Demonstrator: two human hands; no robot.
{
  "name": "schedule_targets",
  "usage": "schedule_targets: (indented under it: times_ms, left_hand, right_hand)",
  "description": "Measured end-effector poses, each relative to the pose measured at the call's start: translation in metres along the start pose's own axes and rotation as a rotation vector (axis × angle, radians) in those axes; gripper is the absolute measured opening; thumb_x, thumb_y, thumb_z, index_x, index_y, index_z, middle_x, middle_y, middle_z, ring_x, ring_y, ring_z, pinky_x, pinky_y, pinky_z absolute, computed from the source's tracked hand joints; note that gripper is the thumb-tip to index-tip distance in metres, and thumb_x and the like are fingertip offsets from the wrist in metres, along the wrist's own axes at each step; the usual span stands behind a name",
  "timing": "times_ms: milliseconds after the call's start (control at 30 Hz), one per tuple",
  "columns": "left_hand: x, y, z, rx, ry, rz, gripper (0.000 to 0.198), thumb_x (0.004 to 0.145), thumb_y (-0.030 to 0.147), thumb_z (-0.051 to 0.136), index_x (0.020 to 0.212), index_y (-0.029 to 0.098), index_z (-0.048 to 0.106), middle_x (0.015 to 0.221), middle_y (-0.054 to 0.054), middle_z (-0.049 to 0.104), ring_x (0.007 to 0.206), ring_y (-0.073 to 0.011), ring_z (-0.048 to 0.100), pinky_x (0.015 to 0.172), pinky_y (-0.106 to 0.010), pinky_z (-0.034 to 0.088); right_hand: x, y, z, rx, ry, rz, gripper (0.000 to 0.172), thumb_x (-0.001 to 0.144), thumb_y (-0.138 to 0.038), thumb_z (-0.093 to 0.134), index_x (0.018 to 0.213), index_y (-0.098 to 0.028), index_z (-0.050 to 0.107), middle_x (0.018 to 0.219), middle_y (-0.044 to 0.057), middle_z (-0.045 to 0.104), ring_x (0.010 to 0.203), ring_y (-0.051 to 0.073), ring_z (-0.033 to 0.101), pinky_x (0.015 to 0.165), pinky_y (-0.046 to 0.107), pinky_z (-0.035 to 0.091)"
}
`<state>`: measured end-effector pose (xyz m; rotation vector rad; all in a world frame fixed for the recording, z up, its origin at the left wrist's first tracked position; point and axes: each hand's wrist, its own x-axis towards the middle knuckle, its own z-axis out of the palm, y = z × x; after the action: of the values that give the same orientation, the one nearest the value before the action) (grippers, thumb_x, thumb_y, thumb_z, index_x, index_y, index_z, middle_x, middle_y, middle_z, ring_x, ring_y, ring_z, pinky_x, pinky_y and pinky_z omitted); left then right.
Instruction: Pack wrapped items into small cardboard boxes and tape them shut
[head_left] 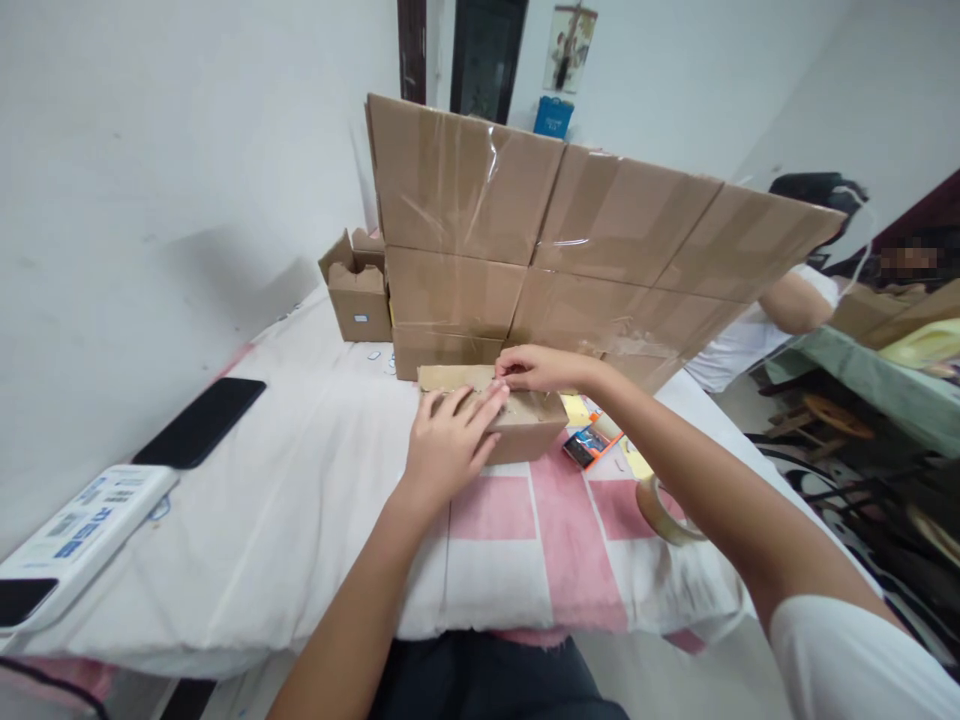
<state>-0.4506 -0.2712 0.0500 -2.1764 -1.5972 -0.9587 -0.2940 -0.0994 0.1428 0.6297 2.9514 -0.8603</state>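
Observation:
A small cardboard box (531,440) lies on the cloth-covered surface before me, close against a tall wall of taped cardboard boxes (457,295). My left hand (450,440) rests on the box's top and near side, its fingers spread. At the top of the same box, my right hand (534,368) has thumb and fingers pinched together beside the left fingertips. Whatever is in that pinch is hidden. Just right of the box is an orange-edged item with a blue and black part (589,443). A roll of tape (667,515) lies under my right forearm.
An open cardboard box (362,305) stands at the back left. A black phone (201,420) and a white power bank (82,540) lie on the left. Yellow paper pieces (576,410) are near the box. Another person's arm (799,300) shows behind the box wall.

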Motion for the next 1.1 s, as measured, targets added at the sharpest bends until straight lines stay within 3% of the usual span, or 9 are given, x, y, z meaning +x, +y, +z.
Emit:
schedule_targets:
  times_ms: [300, 500, 700, 1100]
  left_hand:
    - [0.015, 0.005, -0.009, 0.064, -0.147, 0.028, 0.057, 0.095, 0.028, 0.056, 0.15, 0.025, 0.045, 0.132, -0.009, 0.069, 0.129, -0.0307, 0.054, 0.115, -0.058, 0.025]
    - [0.021, 0.011, 0.004, 0.1, -0.072, -0.004, 0.059, 0.091, 0.025, 0.057, 0.149, 0.022, 0.046, 0.121, -0.011, 0.074, 0.126, -0.0334, 0.057, 0.113, -0.058, 0.026]
    - [0.016, 0.013, 0.014, 0.19, -0.003, 0.057, 0.047, 0.095, 0.029, 0.051, 0.14, 0.017, 0.055, 0.116, -0.014, 0.073, 0.116, -0.0324, 0.061, 0.101, -0.051, 0.037]
    - [0.006, 0.018, 0.016, 0.201, 0.013, 0.058, 0.04, 0.095, 0.026, 0.051, 0.134, 0.02, 0.059, 0.126, -0.007, 0.072, 0.117, -0.032, 0.06, 0.093, -0.048, 0.038]
  right_hand:
    - [0.008, 0.001, 0.002, -0.128, -0.008, 0.021, 0.01, 0.083, -0.014, 0.059, 0.085, -0.014, 0.069, 0.084, 0.003, 0.068, 0.077, 0.014, 0.057, 0.068, 0.023, 0.041]
    - [0.01, -0.005, -0.004, -0.182, -0.034, 0.091, 0.012, 0.081, -0.01, 0.06, 0.087, -0.012, 0.071, 0.083, 0.002, 0.068, 0.075, 0.013, 0.057, 0.066, 0.022, 0.04]
    - [0.014, -0.002, -0.006, -0.201, -0.062, 0.15, 0.013, 0.082, -0.019, 0.061, 0.085, -0.012, 0.071, 0.081, 0.003, 0.07, 0.071, 0.012, 0.056, 0.059, 0.023, 0.037]
    - [0.01, -0.02, -0.004, -0.336, -0.056, 0.254, 0.015, 0.079, -0.03, 0.068, 0.083, -0.015, 0.071, 0.085, 0.007, 0.072, 0.08, 0.019, 0.061, 0.063, 0.026, 0.041]
